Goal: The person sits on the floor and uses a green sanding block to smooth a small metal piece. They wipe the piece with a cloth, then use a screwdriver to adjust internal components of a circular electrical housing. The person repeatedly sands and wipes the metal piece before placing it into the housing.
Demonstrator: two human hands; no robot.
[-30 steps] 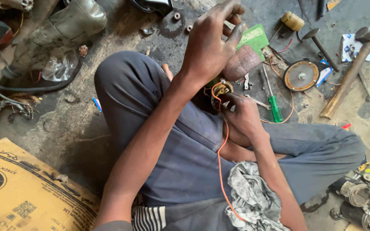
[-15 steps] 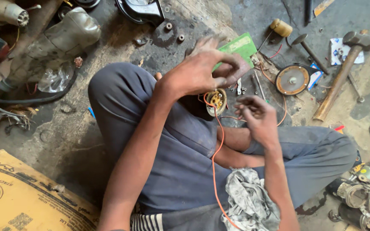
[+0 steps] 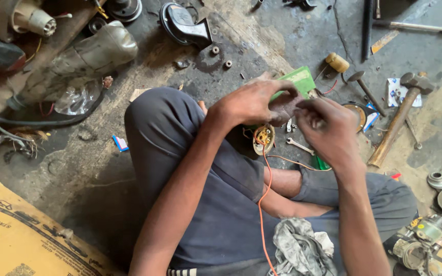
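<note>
Centre of the frame: the left hand and right hand meet, fingers curled and pinched on a small dark part between them; its shape and axis cannot be told. Just below hangs a round cream component with copper windings, its orange wire trailing down the frame over the lap. Behind the hands lies a flat green rectangular box. Right of the hands, a wooden-handled hammer slants diagonally, head uppermost. Lower left: a printed brown cardboard sheet.
</note>
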